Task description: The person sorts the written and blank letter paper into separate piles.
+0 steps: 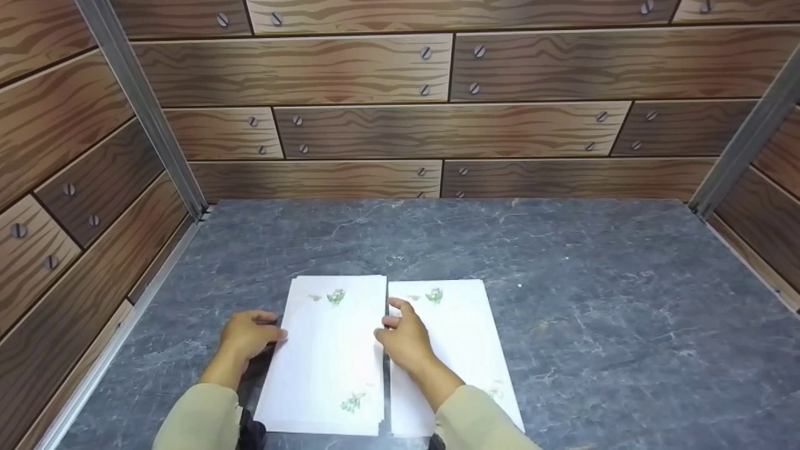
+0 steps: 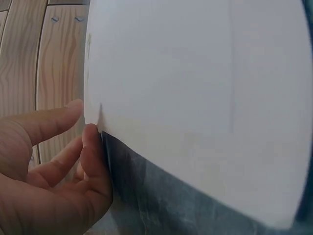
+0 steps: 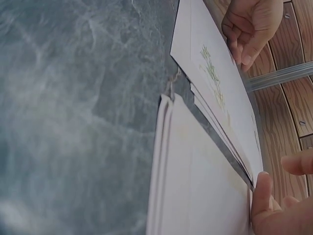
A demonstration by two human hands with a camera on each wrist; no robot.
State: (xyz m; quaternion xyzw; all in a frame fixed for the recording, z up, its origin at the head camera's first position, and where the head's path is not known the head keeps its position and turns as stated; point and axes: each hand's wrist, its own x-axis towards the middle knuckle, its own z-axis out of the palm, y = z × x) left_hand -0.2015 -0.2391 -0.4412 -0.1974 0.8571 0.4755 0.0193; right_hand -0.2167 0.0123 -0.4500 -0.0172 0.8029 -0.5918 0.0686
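Two stacks of white paper sheets with small green plant prints lie side by side on the table in the head view, the left stack (image 1: pixel 325 356) and the right stack (image 1: pixel 459 350). My left hand (image 1: pixel 247 337) is at the left stack's outer edge, fingertips right at the paper. In the left wrist view its thumb and fingers stand apart around a sheet corner. Between the stacks, my right hand (image 1: pixel 406 337) touches the left stack's inner edge and overlaps the right stack. The right wrist view shows a finger (image 3: pixel 262 188) against the paper edges, which are slightly uneven.
The dark grey marbled table (image 1: pixel 625 325) extends behind the stacks and to the right. Wood-patterned walls (image 1: pixel 375 69) with metal corner posts (image 1: pixel 147 112) enclose it at the back and sides.
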